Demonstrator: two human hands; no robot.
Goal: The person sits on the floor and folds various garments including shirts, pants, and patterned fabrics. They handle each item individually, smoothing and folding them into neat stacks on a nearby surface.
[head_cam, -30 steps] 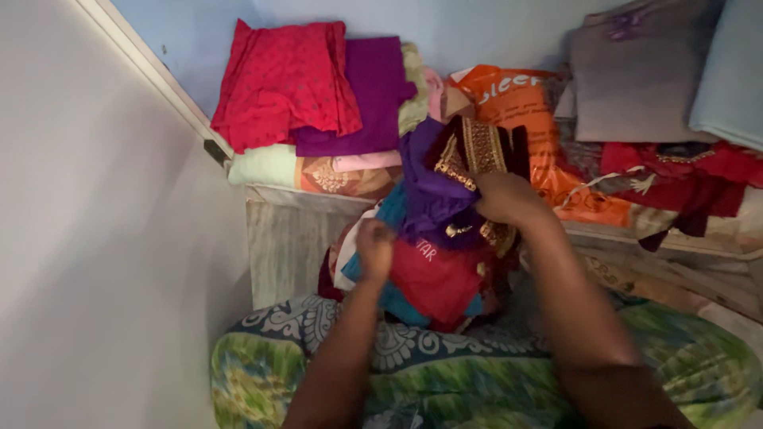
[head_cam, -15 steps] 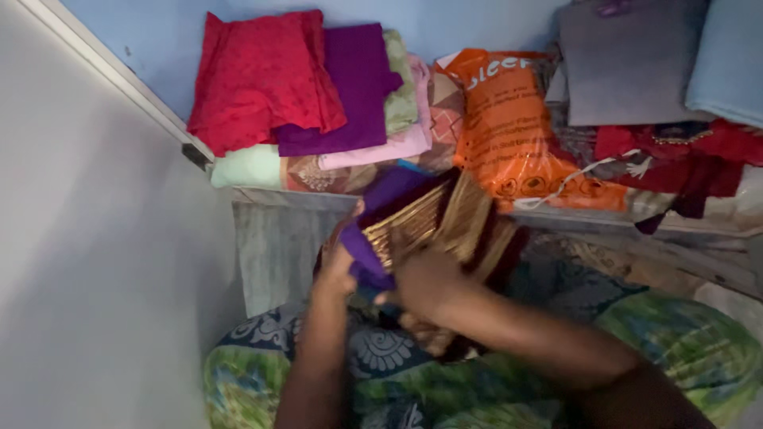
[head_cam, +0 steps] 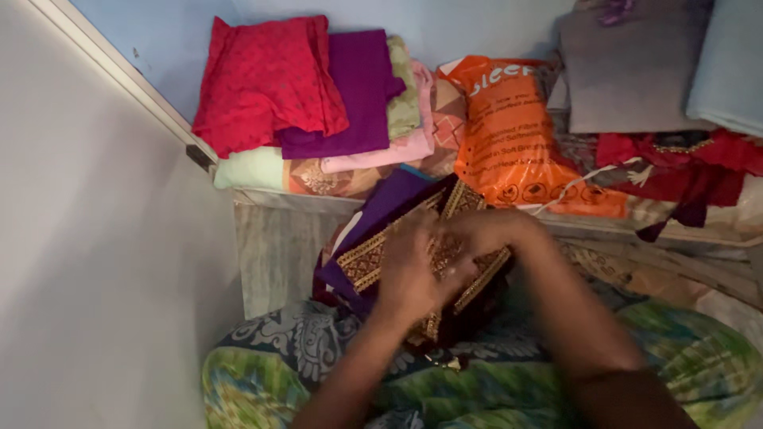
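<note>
A dark maroon and purple cloth (head_cam: 381, 230) with gold embroidered borders lies folded on my lap, over a green patterned fabric (head_cam: 493, 381). My left hand (head_cam: 409, 274) presses flat on top of it, fingers spread. My right hand (head_cam: 477, 234) rests on the cloth's far right part, fingers curled over the gold border. Both hands are blurred by motion.
A stack of folded clothes, red (head_cam: 266, 79), purple (head_cam: 358, 87) and pink (head_cam: 405, 143), sits on a stone shelf (head_cam: 278, 238) ahead. An orange plastic bag (head_cam: 517, 127) lies beside it, with grey cloth (head_cam: 628, 71) and red garments (head_cam: 683, 167) to the right. A white wall (head_cam: 95, 262) closes the left.
The cloth was lifted and bunched a second ago; now it lies flatter and folded on my lap. Both hands have come down together on top of it.
</note>
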